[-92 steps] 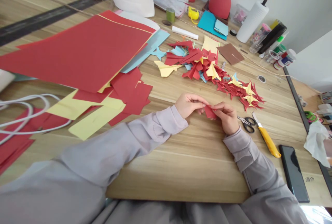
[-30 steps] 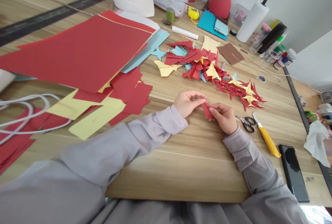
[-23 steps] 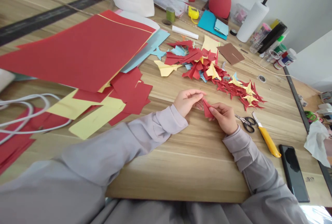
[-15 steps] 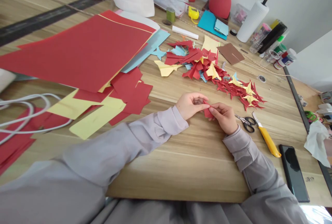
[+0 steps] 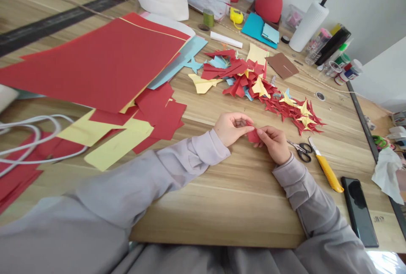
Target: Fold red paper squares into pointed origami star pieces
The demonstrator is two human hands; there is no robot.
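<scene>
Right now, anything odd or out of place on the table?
Mainly the yellow cutter: it lies beside the scissors, near the right hand, with its blade apparently out, a possible cut risk. The crumpled white tissue at the right edge looks stray. No spill visible.

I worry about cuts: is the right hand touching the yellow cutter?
Apart: the head view shows scissors and bare tabletop between right hand and yellow cutter.

Bright, soft light right across the wooden tabletop (image 5: 222,206), shadows faint! A pale sheen spreads below mid-frame, and there's the lower right corner, nearly blown out. Dark reflections sit on the phone (image 5: 361,219). Wide-angle stretch pulls the big red sheet (image 5: 101,62) at left; upper left goes smeary, the small red paper (image 5: 253,137) at centre soft.
</scene>
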